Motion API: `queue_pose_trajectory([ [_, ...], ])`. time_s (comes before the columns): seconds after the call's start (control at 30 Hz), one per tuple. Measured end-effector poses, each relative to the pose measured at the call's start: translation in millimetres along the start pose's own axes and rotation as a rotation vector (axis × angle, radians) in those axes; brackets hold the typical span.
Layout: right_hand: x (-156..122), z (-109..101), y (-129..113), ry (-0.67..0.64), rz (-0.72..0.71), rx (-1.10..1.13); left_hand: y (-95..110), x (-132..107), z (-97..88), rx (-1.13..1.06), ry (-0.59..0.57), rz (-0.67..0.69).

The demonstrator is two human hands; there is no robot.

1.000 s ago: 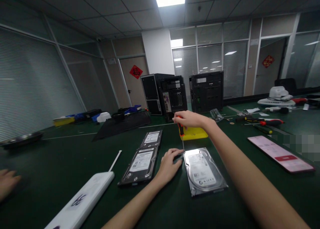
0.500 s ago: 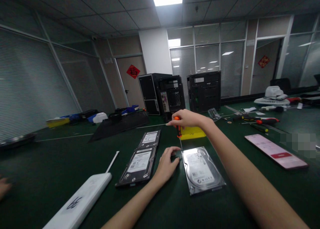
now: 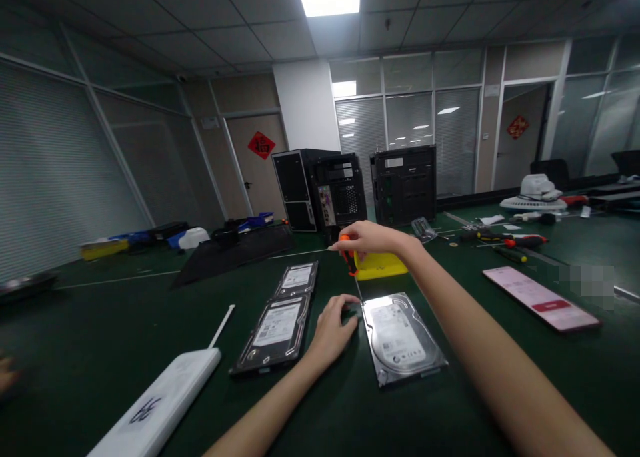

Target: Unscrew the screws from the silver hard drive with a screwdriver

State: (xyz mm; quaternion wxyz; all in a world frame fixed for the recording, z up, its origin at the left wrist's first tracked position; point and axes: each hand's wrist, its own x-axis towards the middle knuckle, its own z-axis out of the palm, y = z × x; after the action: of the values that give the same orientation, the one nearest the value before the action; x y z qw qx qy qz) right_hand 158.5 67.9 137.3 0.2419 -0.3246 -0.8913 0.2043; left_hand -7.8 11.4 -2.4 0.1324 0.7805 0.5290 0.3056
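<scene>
My right hand [image 3: 367,237] grips the orange and black handle of a screwdriver [image 3: 349,257] from above. Its thin shaft slants down to the far left corner of a silver hard drive [image 3: 403,337], which lies label up on the table. Beside that corner rests my left hand [image 3: 334,324], thumb and index finger apart, the index fingertip close to the screwdriver's tip. Whether that fingertip touches the tip or the drive, I cannot tell. Left of this hand lie two dark hard drives, a near one [image 3: 276,330] and a far one [image 3: 297,279].
A white power bank-like block [image 3: 165,397] is at front left, a pink-screened phone [image 3: 540,297] at right. Behind my right hand is a yellow tray-like object [image 3: 383,266]. Computer cases [image 3: 405,184] stand at the back. Pliers [image 3: 520,242] lie at right. Another person's blurred hand [image 3: 7,374] shows at far left.
The screwdriver's handle leans slightly more to the left. My left hand and the silver hard drive hold nearly the same place; the whole view has shifted a little.
</scene>
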Motion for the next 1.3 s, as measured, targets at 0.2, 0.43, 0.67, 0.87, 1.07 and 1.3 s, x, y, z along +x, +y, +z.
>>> queue_pose_trajectory([
  [0.2, 2.5, 1.6, 2.1, 0.060, -0.032, -0.084, -2.1, 0.1, 1.5, 0.015, -0.019, -0.008],
  [0.43, 0.1, 2.8, 0.8, 0.130, 0.045, -0.274, 2.8, 0.7, -1.3, 0.010, -0.021, -0.005],
  [0.67, -2.4, -0.1, 2.0, 0.065, 0.064, -0.272, 4.5, 1.3, -1.8, 0.043, -0.040, -0.001],
  [0.87, -2.1, 2.5, 1.0, 0.191, 0.063, -0.445, 2.8, 2.5, -1.0, 0.074, -0.048, -0.007],
  [1.07, 1.7, 7.9, 5.1, 0.286, 0.073, -0.567, 1.1, 1.8, -0.5, 0.057, -0.044, -0.017],
  [1.3, -1.9, 4.9, 3.1, 0.273, 0.082, -0.564, 0.3, 2.8, -0.4, 0.041, -0.041, -0.015],
])
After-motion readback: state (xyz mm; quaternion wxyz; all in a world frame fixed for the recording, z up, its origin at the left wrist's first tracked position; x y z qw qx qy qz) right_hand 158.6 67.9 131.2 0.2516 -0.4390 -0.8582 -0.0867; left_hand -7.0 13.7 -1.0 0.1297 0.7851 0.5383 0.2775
